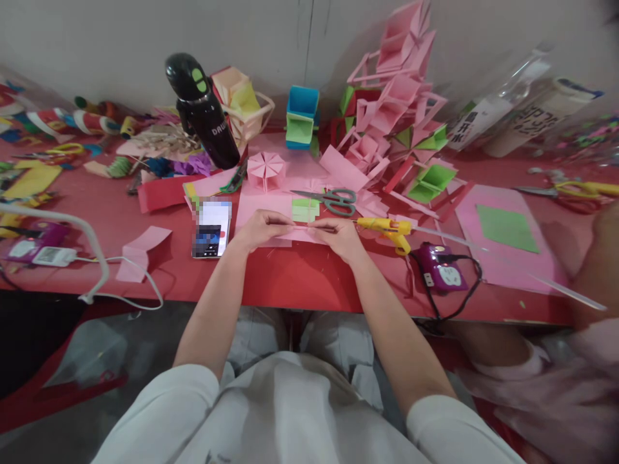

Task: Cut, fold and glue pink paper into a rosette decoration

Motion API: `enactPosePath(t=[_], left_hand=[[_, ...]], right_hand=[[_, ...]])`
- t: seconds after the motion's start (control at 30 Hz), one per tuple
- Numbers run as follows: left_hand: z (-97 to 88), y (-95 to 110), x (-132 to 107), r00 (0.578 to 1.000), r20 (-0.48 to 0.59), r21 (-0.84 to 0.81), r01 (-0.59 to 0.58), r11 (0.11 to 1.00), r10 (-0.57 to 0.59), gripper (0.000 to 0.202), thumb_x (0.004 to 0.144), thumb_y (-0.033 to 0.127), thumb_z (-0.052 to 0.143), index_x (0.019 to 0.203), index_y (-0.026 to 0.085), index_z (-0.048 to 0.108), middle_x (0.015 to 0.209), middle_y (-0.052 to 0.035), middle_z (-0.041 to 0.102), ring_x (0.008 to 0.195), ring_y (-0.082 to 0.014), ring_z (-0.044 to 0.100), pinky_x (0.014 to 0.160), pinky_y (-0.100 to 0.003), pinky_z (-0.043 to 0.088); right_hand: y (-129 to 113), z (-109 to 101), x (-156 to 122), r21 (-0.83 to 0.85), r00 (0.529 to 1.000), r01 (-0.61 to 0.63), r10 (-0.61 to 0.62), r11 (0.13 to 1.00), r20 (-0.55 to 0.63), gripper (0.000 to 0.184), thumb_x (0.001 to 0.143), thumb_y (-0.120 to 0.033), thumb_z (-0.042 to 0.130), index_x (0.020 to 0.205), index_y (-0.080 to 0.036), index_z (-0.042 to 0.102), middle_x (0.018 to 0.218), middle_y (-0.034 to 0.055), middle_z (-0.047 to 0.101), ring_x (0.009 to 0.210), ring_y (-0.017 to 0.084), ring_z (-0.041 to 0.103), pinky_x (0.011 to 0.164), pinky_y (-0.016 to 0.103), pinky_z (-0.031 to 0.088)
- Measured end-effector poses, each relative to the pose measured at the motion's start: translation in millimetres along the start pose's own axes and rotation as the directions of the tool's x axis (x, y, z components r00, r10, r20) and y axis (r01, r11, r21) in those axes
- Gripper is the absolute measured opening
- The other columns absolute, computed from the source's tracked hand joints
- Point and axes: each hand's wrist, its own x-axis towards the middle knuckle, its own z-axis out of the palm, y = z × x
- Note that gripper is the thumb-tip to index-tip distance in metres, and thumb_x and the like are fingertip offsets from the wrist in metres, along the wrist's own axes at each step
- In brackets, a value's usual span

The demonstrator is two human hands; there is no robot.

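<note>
Between my two hands is a small strip of pink paper (pixel 309 234), held low over the red table. My left hand (pixel 262 231) pinches its left end with thumb and fingers. At the other end, my right hand (pixel 338 236) grips it the same way. Just beyond the fingers lie light green paper pieces (pixel 305 209) on pink sheets (pixel 249 206). Grey-handled scissors (pixel 333 200) rest behind my right hand. A yellow glue gun (pixel 387 227) with a long clear glue stick lies to the right of that hand.
A phone (pixel 211 229) lies left of my hands. Behind stand a black bottle (pixel 206 122), a folded pink paper piece (pixel 266 171) and stacked pink paper frames (pixel 387 103). A purple power socket (pixel 441 267) with a black cord sits right. Another person's arm (pixel 599 258) is at the right edge.
</note>
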Motion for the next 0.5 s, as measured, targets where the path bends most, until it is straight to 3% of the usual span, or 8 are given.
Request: enactPosePath(t=[0.17,0.37,0.5], left_hand=[[0.2,-1.7,1.2,1.0,-0.019,0.0,-0.019,1.0,0.019,0.022,0.066,0.029,0.083,0.084,0.017,0.079,0.089,-0.0062,0.076,0.082,-0.0169,0.066,0.079,-0.03,0.051],[0.3,-2.7,1.2,0.998,-0.025,0.025,-0.056,0.998,0.057,0.023,0.067,0.03,0.082,0.086,0.017,0.079,0.091,-0.0066,0.076,0.084,-0.0176,0.066,0.082,-0.032,0.052],[1.3,-1.4,-0.4,0.999,-0.014,0.035,-0.039,0.999,0.039,0.024,0.069,0.031,0.082,0.088,0.016,0.079,0.092,-0.0069,0.076,0.083,-0.017,0.066,0.08,-0.031,0.052]], right_hand=[[-4.3,0.5,-0.6,0.015,1.0,-0.018,0.019,1.0,-0.017,0.025,0.07,-0.041,0.081,0.086,-0.022,0.079,0.09,0.0044,0.078,0.087,0.021,0.073,0.083,0.035,0.058],[-8.5,3.5,-2.6,0.134,0.99,-0.134,0.125,0.982,0.069,0.038,0.069,-0.05,0.081,0.088,-0.018,0.077,0.071,0.0052,0.075,0.062,0.02,0.071,0.065,0.034,0.06],[-6.3,4.2,-1.8,0.169,0.989,-0.142,0.133,0.975,0.061,0.041,0.065,-0.05,0.084,0.086,-0.017,0.077,0.067,0.0045,0.073,0.06,0.018,0.071,0.063,0.033,0.061]])
